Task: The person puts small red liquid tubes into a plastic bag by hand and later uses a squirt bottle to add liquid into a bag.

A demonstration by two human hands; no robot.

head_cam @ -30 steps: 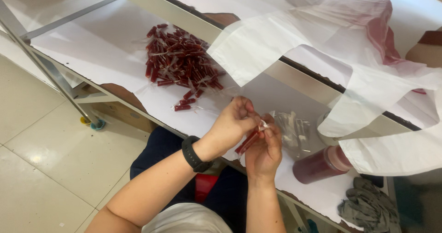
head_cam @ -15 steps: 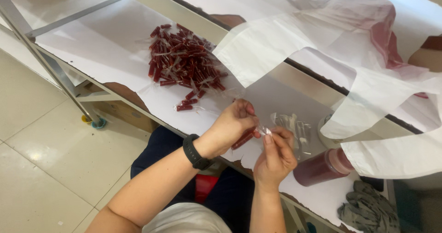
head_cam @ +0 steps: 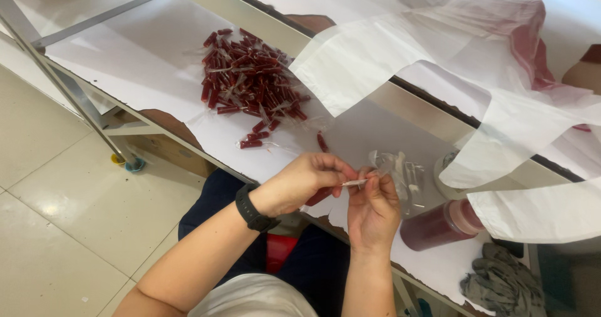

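Since half a second ago: hands shifted slightly, dark red piece dropped lower under the left palm, thin pale piece now stretched between both sets of fingertips. Left hand (head_cam: 299,182) curled almost closed – thumb and forefinger pinching one end of the thin clear tube (head_cam: 355,182), a dark red capsule (head_cam: 318,196) tucked under the remaining fingers. Right hand (head_cam: 374,207) likewise nearly closed, fingertips pinched on the tube's other end. Tube level between the hands, over the table edge (head_cam: 206,154), just above the lap. Black wristband (head_cam: 251,209) on left wrist. Heap of dark red capsules (head_cam: 247,82) well apart, up-left on the white paper – unchanged. Small clear pile of plastic bits (head_cam: 400,170) just beyond the right fingers. Reddish jar (head_cam: 438,226) lying beside the right hand, grey cloth (head_cam: 501,286) near it, white plastic bag (head_cam: 501,123) draped over the rail.
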